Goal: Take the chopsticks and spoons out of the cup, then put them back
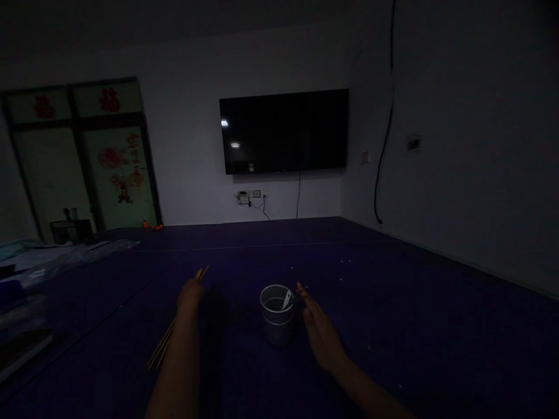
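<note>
A grey cylindrical cup [278, 320] with a pale rim stands upright on the dark blue surface in front of me. In it leans a white handle [286, 299], perhaps a spoon's; its lower end is hidden inside the cup. My left hand [191, 294] is closed around several thin wooden chopsticks [162, 344], held to the left of the cup. They stick out at both ends of the fist. On the cup's right side is my right hand [318, 329], its fingers stretched out near the rim. Dim light hides whether the fingertips touch the cup or handle.
Small white bits [340, 279] are scattered on the blue surface [244, 250] to the right. Clear plastic wrapping [78, 256] and a flat tray-like object [26, 352] lie at left. An orange item [152, 226] sits by the door; a television [286, 132] hangs on the far wall.
</note>
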Tool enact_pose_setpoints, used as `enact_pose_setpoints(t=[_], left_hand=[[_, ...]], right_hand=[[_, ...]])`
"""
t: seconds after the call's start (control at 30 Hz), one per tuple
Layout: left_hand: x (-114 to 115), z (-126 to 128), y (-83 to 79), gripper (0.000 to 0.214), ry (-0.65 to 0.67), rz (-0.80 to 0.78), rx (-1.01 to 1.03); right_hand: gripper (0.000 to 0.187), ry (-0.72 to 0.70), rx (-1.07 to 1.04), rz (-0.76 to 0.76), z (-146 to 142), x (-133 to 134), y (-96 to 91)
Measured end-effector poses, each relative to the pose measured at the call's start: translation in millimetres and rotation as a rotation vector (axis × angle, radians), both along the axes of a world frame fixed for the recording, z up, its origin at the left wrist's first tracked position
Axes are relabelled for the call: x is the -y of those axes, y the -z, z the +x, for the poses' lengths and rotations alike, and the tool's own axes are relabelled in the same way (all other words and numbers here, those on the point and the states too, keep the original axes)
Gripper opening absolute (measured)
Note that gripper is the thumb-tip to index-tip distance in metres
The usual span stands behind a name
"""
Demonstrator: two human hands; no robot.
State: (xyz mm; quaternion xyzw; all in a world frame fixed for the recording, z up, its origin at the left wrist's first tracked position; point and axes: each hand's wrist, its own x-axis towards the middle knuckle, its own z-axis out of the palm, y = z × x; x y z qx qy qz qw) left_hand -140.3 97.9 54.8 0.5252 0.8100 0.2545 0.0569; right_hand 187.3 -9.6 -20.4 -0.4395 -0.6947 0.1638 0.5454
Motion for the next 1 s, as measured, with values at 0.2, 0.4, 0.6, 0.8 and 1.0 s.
enact_pose_setpoints(t=[0.2, 0.4, 0.6, 0.8, 1.0], left_hand=[[7.2, 11.0, 17.6, 0.029, -0.113, -0.100, -0.033], [13.4, 31.2, 30.2, 0.029, -0.145, -0.077, -0.123], [16.7, 43.5, 39.3, 0.034, -0.147, -0.012, -0.247], [18.8, 47.4, 41.1, 0.037, -0.118, 0.028, -0.324], [19.1, 47.4, 39.8, 0.036, -0.120, 0.025, -0.338]], right_hand=[[0.054, -0.015, 0.008, -0.020, -0.6, 1.0, -1.6], [0.055, -0.012, 0.039, -0.038, -0.5, 0.4, -1.2], [0.055, -0.009, 0.053, -0.029, -1.6, 0.5, -0.7], [0.055, 0.005, 0.061, -0.063, -3.0, 1.7, -1.7], [0.053, -0.020, 0.080, -0.053, -4.4, 3.7, -2.2]])
